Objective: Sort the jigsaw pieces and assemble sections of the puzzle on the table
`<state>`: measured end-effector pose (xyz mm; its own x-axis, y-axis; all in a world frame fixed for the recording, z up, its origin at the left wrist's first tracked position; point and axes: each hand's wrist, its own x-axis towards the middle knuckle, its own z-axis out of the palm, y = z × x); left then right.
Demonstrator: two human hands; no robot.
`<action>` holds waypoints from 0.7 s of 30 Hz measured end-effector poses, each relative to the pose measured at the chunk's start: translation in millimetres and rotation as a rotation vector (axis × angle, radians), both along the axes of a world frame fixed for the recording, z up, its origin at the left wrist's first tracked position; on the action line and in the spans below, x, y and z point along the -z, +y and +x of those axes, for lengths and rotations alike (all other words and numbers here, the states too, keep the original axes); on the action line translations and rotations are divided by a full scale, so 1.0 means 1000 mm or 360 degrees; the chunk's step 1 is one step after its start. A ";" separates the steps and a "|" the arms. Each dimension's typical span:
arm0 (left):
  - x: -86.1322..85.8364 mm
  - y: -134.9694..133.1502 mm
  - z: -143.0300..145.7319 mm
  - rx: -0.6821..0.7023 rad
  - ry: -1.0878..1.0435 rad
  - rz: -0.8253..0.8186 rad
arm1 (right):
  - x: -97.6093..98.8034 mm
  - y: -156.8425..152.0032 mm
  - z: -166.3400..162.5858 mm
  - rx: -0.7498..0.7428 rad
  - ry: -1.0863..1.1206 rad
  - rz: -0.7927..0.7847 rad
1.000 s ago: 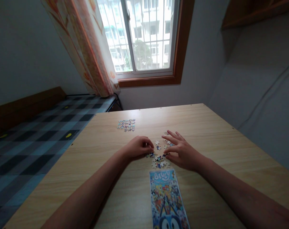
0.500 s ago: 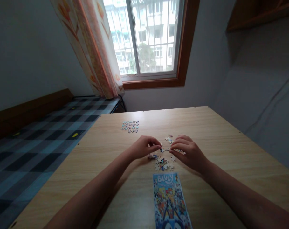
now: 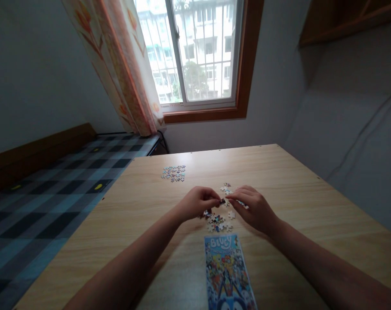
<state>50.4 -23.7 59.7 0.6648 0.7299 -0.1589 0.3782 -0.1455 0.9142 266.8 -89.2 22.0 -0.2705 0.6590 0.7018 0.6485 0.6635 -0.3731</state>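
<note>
My left hand (image 3: 201, 202) pinches a small dark puzzle piece (image 3: 222, 201) between thumb and fingertips, just above the table. Close by on its right, my right hand (image 3: 251, 204) has its index finger stretched toward that piece, with the thumb a little apart and nothing visible between them. Loose puzzle pieces (image 3: 216, 220) lie in a small heap below the hands, some face up and some pale. More pieces (image 3: 226, 189) are scattered beyond the fingertips, and a few are partly hidden under my right hand.
An assembled block of puzzle pieces (image 3: 173, 173) lies at the table's far left. A Bluey picture sheet or box (image 3: 229, 271) is on the wooden table (image 3: 169, 267) between my forearms. A bed with a checked cover (image 3: 69, 189) stands along the left side.
My left hand has shifted slightly right and now pinches a dark piece near the right fingertips. The right index finger has extended leftward. The whole view has shifted slightly.
</note>
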 end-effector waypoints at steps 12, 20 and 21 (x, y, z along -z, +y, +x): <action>0.010 0.015 -0.002 -0.0329 0.0034 -0.0105 | 0.003 0.003 0.006 0.0100 -0.0058 -0.0017; 0.009 0.027 -0.020 -0.0419 0.0776 0.1004 | 0.004 0.004 0.018 -0.0097 -0.0344 -0.0285; 0.009 0.028 -0.023 -0.0424 0.0872 0.1069 | 0.003 0.003 0.020 -0.0125 -0.0372 -0.0313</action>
